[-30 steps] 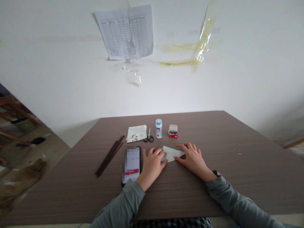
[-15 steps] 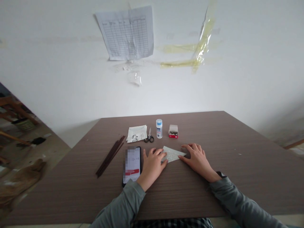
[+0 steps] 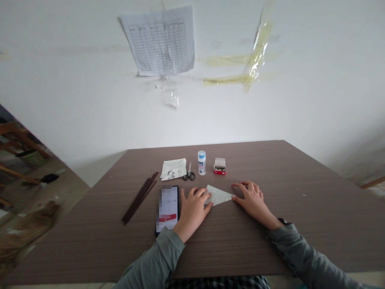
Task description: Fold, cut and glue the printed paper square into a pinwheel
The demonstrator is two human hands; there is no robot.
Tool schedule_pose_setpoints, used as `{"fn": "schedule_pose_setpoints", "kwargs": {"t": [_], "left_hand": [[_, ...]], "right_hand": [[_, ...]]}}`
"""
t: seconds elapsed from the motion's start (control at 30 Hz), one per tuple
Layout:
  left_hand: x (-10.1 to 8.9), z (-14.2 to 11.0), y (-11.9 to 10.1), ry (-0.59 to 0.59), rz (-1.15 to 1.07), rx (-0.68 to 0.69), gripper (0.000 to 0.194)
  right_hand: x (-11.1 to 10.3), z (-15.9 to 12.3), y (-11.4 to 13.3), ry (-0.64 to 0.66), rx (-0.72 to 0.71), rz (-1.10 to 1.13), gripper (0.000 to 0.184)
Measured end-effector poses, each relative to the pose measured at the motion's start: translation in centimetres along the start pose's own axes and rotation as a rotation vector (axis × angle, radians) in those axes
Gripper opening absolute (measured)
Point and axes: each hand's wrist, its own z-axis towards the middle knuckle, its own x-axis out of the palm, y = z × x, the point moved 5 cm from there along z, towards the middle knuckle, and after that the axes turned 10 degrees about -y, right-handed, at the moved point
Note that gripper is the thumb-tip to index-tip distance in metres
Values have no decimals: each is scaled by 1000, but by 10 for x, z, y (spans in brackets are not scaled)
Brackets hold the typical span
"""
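Note:
A small folded sheet of printed paper (image 3: 219,195) lies flat on the brown table (image 3: 300,224), shaped like a triangle pointing right. My left hand (image 3: 194,208) rests flat on its left end with the fingers spread. My right hand (image 3: 252,198) lies flat at the sheet's right tip, fingers stretched out and touching the tip. Both hands press down and grip nothing.
A phone (image 3: 167,208) with a lit screen lies just left of my left hand. Dark thin sticks (image 3: 140,196) lie further left. Behind the sheet are folded papers (image 3: 173,168), small scissors (image 3: 189,172), a glue bottle (image 3: 201,162) and a small box of pins (image 3: 219,166).
My right hand has slid rightward along the folded sheet to its right tip, uncovering more of the paper. My left hand has stayed put.

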Motion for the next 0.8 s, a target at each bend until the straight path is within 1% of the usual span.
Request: {"fn": "schedule_pose_setpoints", "kwargs": {"t": [0.17, 0.33, 0.5, 0.63, 0.73, 0.8], "left_hand": [[-4, -1, -1, -1, -9, -5, 38], [-7, -1, -2, 23, -3, -14, 39], [-5, -1, -1, 8, -8, -5, 39], [-1, -1, 0, -13, -9, 1, 37], [0, 0, -2, -10, -6, -3, 38], [0, 1, -3, -10, -1, -8, 39]], "right_hand": [[-3, 0, 1, 5, 34, -4, 72], [-3, 1, 2, -3, 43, 5, 75], [-2, 3, 0, -38, 34, 25, 78], [1, 4, 1, -71, -40, 78, 72], [6, 3, 6, -83, -146, 122, 64], [9, 1, 11, -99, -220, 149, 56]]}}
